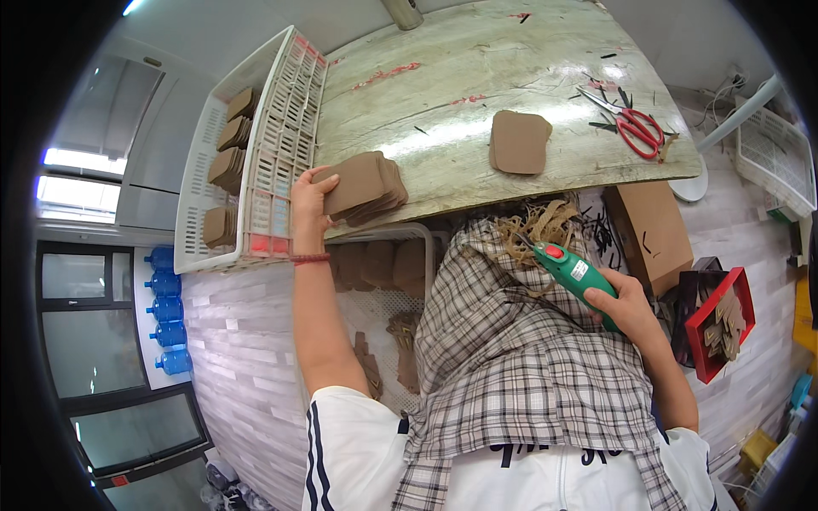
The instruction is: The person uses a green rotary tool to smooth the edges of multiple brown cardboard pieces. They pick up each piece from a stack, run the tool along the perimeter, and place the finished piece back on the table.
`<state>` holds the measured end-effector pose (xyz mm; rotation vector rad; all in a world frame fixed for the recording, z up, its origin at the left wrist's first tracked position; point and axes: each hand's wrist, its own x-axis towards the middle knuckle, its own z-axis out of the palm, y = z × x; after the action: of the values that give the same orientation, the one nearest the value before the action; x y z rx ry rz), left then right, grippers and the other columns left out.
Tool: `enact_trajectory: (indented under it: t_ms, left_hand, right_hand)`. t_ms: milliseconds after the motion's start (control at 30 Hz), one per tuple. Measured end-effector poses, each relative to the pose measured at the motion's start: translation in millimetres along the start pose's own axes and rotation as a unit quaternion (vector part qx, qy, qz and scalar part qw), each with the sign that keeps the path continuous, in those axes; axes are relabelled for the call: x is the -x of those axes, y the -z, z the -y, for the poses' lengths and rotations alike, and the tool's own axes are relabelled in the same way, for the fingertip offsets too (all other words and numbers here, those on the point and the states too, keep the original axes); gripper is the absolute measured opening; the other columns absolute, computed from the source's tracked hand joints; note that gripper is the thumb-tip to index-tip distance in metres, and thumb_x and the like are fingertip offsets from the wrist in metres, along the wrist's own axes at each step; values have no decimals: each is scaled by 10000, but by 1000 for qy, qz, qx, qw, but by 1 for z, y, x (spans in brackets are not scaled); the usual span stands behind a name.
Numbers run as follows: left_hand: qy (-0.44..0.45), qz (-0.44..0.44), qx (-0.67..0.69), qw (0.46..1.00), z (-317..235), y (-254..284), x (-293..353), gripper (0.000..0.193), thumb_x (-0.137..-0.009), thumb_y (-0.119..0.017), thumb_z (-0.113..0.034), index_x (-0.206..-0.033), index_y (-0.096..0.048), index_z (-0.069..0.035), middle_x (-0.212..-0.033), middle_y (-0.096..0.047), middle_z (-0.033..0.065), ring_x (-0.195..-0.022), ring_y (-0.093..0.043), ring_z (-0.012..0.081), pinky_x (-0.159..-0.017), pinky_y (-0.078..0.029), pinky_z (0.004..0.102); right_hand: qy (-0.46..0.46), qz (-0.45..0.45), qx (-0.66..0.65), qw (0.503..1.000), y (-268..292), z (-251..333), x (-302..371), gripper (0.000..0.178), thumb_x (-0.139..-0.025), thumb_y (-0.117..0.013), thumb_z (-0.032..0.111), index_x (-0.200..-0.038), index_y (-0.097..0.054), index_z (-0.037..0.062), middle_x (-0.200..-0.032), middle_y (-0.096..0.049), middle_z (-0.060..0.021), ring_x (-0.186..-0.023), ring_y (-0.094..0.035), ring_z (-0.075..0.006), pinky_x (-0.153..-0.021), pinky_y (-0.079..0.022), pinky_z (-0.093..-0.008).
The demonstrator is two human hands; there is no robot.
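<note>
My left hand (310, 201) grips a stack of brown rounded-square pieces (358, 187) at the table's near left edge, thumb on top and the stack slightly fanned. In my right hand (629, 308) is a green handheld electric cutter (573, 274) with a red button, held over my lap. Its tip points at a tangle of tan trimmings (550, 223) lying on my checked apron (511, 341). A second stack of the brown pieces (518, 143) lies on the table (426, 60), away from both hands.
A white slatted crate (285, 140) with more brown stacks stands left of the table. Below sits another white basket (430, 255) of brown pieces. Red-handled scissors (635, 128) lie on the table's right. A cardboard box (652, 230) and a red-rimmed bin (703, 328) stand at right.
</note>
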<state>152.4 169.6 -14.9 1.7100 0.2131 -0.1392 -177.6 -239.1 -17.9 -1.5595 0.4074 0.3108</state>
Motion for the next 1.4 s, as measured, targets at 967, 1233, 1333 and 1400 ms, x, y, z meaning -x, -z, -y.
enact_trajectory:
  t_ms: [967, 1233, 1333, 1400]
  left_hand:
    - [-314, -67, -370, 872, 80, -291, 73, 721, -836, -662, -391, -1336, -419, 68, -1466, -288, 302, -1414, -170, 415, -1152, -58, 548]
    - [-368, -91, -265, 886, 68, -292, 79, 568, -723, -776, -210, -1148, -462, 0, -1363, -388, 213, -1388, -199, 407, -1147, -133, 529]
    - [-384, -61, -173, 905, 64, -285, 78, 466, -665, -808, -124, -953, -453, -31, -1314, -425, 210, -1357, -249, 429, -1116, -205, 525]
    - [-384, -44, -116, 915, 61, -282, 85, 371, -715, -776, -83, -925, -476, -24, -1221, -518, 177, -1310, -341, 380, -1042, -315, 492]
  right_hand:
    - [19, -143, -29, 989, 16, -16, 8, 296, -873, -678, 221, -1036, -634, -22, -722, -581, -10, -585, -540, -69, -523, -442, -226]
    - [37, -140, -17, 989, 15, -18, 10, 309, -871, -681, 223, -1045, -631, -27, -722, -589, -9, -587, -544, -70, -534, -450, -233]
    - [35, -138, -34, 989, 16, -15, 10, 315, -870, -681, 227, -1050, -630, -27, -722, -592, -12, -591, -545, -69, -540, -451, -235]
    - [40, -138, -30, 989, 18, -14, 9, 317, -871, -678, 234, -1048, -631, -25, -722, -591, -15, -592, -543, -68, -542, -449, -236]
